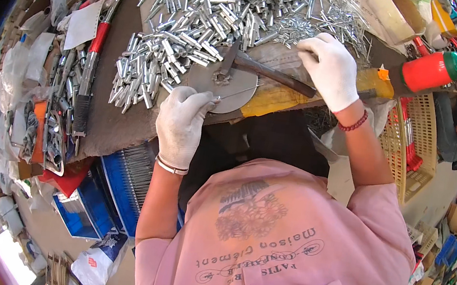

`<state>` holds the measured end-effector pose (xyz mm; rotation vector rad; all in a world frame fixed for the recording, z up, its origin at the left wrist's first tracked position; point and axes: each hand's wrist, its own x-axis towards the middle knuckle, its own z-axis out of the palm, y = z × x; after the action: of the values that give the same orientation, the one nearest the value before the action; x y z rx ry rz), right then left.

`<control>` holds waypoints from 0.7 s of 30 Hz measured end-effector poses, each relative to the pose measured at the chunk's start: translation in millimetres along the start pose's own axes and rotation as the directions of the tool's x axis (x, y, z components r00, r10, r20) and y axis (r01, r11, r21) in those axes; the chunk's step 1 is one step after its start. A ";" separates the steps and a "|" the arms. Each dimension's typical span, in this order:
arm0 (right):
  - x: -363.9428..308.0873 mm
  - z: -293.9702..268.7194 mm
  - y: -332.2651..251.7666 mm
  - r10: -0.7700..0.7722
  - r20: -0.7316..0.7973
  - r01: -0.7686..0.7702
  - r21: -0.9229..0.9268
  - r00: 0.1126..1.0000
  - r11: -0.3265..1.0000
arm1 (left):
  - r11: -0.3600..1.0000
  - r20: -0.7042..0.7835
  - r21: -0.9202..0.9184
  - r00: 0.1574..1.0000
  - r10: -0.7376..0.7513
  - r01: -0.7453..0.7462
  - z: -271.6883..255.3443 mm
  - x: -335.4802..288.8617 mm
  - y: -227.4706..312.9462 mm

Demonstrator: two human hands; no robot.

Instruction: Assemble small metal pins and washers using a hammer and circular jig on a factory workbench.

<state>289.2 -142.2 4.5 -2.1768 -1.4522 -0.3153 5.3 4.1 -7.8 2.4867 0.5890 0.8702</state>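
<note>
My left hand (180, 124), in a white glove, is closed in a pinch at the bench's near edge. Between its fingertips is one end of a thin metal rod (239, 93), which slants up to the right over a round grey metal plate (200, 75). A hammer (277, 76) lies beyond the rod, its head over the plate and its wooden handle pointing toward my right hand. My right hand (333, 70), also gloved, hovers beside a heap of small metal pins (295, 31) with its fingers pressed together; anything in them is too small to make out.
Short shiny metal tubes (197, 29) cover the far bench. Red-handled tools (98, 44) and metal parts lie at left. A red bottle with a green end (431, 71) rests at right above a yellow crate (433, 146). Blue bins (125, 178) stand below left.
</note>
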 end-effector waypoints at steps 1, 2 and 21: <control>0.8 2.7 9.1 -0.005 0.006 0.006 -0.060 1.000 0.998 | 1.000 0.010 -0.007 1.000 -0.016 0.016 0.1 -0.1 -0.5; -0.2 6.7 14.6 0.011 0.018 -0.010 -0.045 1.000 0.999 | 0.999 0.020 -0.012 0.999 -0.033 0.033 0.4 -0.3 -0.1; 17.9 17.3 29.7 -0.117 0.259 0.094 0.098 0.959 0.991 | 1.000 -0.023 -0.023 1.000 0.018 -0.018 1.2 -2.5 -3.6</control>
<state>322.0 -127.9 -10.3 -2.1397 -1.6974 0.0038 3.5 5.4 -11.7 2.4682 0.5620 0.9078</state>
